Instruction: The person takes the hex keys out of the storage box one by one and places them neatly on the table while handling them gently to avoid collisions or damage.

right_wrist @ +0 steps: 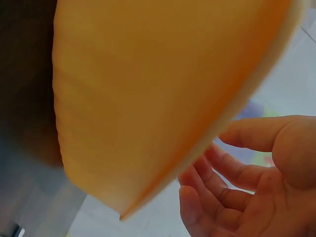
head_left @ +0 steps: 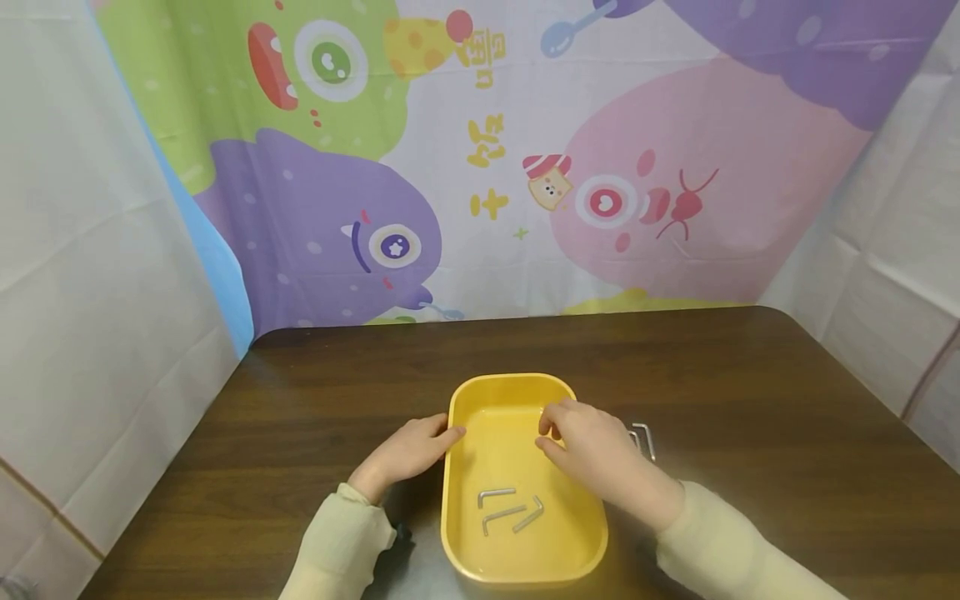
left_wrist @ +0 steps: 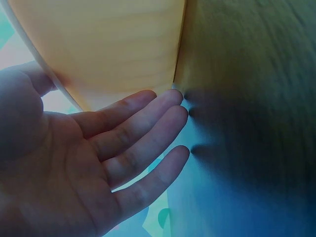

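Dark wood-grain table [head_left: 337, 375]: yellow tray [head_left: 513, 379], L-shaped metal rods [head_left: 649, 442] beside its right side

A dark brown, wood-grained counter [head_left: 337, 375] with rounded far corners reaches back to a printed cloth [head_left: 480, 258]. On it are a green monster [head_left: 217, 75], a purple monster [head_left: 315, 221], a pink monster [head_left: 667, 125], yellow characters [head_left: 489, 203] and, near the top, a blue spoon [head_left: 557, 39]. Creased whitish sheets [head_left: 97, 208] hang at both sides.
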Demonstrator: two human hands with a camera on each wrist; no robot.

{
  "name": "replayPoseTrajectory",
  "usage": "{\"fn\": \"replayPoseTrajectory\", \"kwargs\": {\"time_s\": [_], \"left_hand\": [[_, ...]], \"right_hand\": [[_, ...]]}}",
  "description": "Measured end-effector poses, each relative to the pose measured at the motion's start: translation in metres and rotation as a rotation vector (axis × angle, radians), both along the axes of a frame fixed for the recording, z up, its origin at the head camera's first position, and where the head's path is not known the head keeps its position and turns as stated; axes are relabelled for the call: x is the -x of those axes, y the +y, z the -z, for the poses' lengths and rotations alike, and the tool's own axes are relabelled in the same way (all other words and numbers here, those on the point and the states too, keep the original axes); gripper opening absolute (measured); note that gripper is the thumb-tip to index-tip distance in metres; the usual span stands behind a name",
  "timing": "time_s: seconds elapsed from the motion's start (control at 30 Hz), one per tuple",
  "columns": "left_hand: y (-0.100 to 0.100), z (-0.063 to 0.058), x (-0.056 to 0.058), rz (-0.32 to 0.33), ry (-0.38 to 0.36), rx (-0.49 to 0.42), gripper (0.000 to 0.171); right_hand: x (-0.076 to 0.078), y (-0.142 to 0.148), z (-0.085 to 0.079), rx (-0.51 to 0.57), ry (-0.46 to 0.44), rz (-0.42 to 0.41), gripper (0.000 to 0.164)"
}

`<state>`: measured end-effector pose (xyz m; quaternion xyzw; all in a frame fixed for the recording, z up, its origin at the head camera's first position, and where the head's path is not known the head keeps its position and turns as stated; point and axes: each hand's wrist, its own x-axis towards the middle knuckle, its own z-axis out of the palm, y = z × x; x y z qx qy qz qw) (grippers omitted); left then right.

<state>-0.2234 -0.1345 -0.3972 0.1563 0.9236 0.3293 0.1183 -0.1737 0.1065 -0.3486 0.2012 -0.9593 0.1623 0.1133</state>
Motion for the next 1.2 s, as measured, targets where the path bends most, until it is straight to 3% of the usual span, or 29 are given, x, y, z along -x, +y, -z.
{"fn": "replayPoseTrajectory", "kwargs": {"time_s": [0.53, 0.9, 1.2], "left_hand": [[0.001, -0.001, 0.000, -0.010, 0.003, 0.003, 0.036], [0.000, 0.003, 0.001, -0.003, 0.007, 0.006, 0.036], [0.000, 0.002, 0.002, -0.001, -0.004, 0.001, 0.036]], "right_hand": [[-0.003, -0.015, 0.019, -0.060, -0.024, -0.079, 0.015], [-0.001, -0.017, 0.035, -0.077, -0.073, -0.093, 0.015], [0.000, -0.018, 0.039, -0.118, -0.089, -0.095, 0.021]]}}
